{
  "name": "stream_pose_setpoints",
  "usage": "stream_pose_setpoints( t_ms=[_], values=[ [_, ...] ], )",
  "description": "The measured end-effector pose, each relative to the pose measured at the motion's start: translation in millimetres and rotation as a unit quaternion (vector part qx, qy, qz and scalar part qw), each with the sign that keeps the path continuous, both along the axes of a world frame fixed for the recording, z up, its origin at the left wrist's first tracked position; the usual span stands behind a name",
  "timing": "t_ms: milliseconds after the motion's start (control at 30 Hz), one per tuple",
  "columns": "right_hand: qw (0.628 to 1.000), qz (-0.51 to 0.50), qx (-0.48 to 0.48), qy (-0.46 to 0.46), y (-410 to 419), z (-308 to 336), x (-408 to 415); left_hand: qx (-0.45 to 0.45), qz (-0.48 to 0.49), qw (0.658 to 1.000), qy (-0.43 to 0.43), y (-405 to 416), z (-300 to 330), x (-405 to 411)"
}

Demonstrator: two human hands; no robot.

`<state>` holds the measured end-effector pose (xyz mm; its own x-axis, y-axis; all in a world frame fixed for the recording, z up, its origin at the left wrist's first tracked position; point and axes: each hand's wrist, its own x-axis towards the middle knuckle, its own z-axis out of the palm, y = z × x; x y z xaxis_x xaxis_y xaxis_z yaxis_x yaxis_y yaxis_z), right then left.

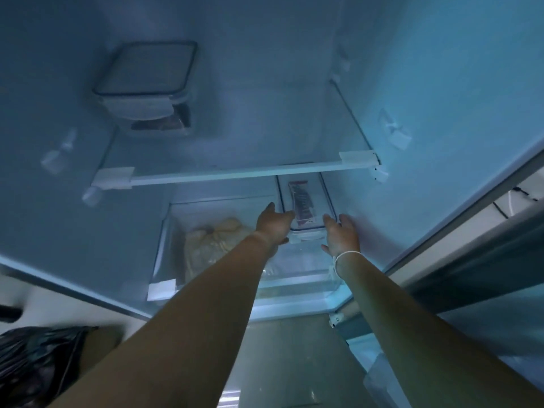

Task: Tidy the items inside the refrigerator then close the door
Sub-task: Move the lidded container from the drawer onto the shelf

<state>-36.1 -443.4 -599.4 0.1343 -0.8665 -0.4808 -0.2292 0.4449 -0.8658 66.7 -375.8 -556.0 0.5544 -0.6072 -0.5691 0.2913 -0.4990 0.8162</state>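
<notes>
Two bare forearms nearest, reaching in from 6 o'clock. Fridge (441,83) open and mostly bare: task judged about midway, door not yet shut. Door (482,219) only partly seen at 3 o'clock. Upper shelf (235,175) carrying one lidded tub (147,81) at 10 o'clock, apparently settled. Drawer (164,248) at centre holding a pale bag (212,240), contents unclear. Long box (306,201) just right of centre, under the shelf, red packet inside, label unreadable. Left hand (273,225) half open at its left edge, right hand (343,237) half open at its right; firm grip or mere touch cannot be told, fingertips blurred. Dark bag (35,360) at 8 o'clock, cut off.
</notes>
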Motion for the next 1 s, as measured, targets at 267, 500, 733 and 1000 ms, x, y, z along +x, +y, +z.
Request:
stream_pose_setpoints(
  t_ms=[267, 500, 733, 1000],
  values=[
    [0.992, 0.004, 0.127, -0.022, 28.1, 7.7, -18.7, 0.051, -0.007, 0.997, 0.061, 30.9, 6.5, 0.1],
    [0.982, 0.056, 0.168, -0.069, 71.3, 50.7, -38.6, 0.065, -0.054, 0.995, 0.059, 75.7, 51.4, -6.6],
    [0.98, 0.062, 0.152, -0.108, 127.9, 120.9, -62.5, 0.058, -0.063, 0.995, 0.052, 130.3, 113.5, -31.1],
    [0.983, 0.071, 0.093, -0.143, 175.1, 187.5, -82.2, 0.019, -0.085, 0.996, 0.027, 178.7, 183.6, -48.3]
  ],
)
